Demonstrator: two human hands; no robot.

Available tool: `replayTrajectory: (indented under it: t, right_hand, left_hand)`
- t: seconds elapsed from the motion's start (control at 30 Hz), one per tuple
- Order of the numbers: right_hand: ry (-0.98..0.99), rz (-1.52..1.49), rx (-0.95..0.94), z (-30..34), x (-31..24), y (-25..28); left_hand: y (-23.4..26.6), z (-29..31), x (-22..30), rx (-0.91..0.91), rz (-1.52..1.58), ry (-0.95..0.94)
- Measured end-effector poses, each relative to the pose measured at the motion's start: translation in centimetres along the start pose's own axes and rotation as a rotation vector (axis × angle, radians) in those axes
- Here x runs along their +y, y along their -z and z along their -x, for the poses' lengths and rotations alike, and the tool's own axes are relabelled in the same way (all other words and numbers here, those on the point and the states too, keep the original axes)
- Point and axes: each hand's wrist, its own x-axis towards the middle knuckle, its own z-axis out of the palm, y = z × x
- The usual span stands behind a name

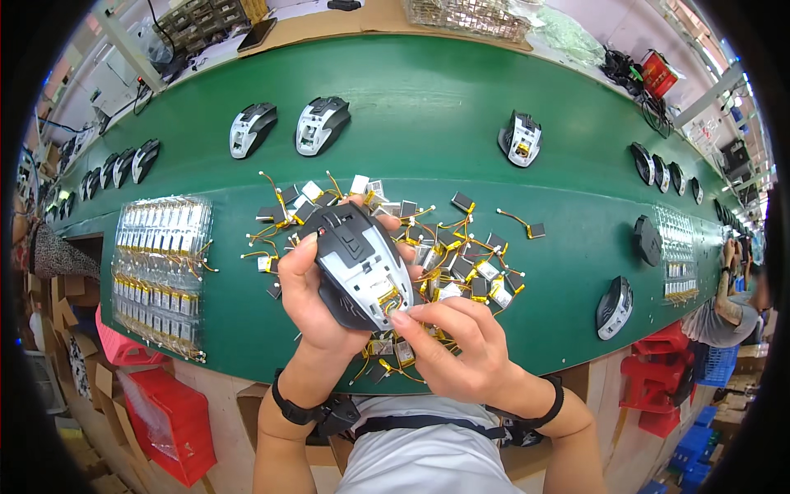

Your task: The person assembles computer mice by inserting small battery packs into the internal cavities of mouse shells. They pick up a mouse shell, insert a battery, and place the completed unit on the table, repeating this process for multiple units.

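Observation:
My left hand [306, 288] is wrapped round a black and grey computer mouse [355, 247], held tilted above the bench. An opening in the mouse's pale inner shell shows a small battery [381, 290] with thin coloured wires. At that opening, the thumb and forefinger of my right hand [462, 350] pinch the battery's wires; the exact tip is hidden by the fingers. Under and around both hands lies a loose heap of small silver and black batteries [448, 259] with wire leads and plugs.
Clear plastic trays of batteries [160, 272] lie at the left. More mice stand at the back, such as one mouse [323, 126], and in rows at both sides. Another mouse [615, 309] rests near the right edge of the green bench [411, 74]. Red stools [169, 424] stand below.

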Motion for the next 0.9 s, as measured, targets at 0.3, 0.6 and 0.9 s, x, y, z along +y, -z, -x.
replayTrajectory:
  t: [0.3, 0.6, 0.9]
  right_hand:
    - [-0.125, 0.014, -0.018, -1.2, -0.5, -0.7]
    - [-0.539, -0.619, -0.115, -1.2, 0.2, 0.7]
    - [-0.096, -0.171, 0.032, -0.9, 1.2, -0.3]
  left_hand:
    - [0.0, 0.2, -0.3, 0.071, -0.150, -0.082]
    - [-0.2, 0.3, -0.7, 0.028, -0.103, 0.046]
    - [0.0, -0.1, -0.6, 0.018, -0.145, 0.051]
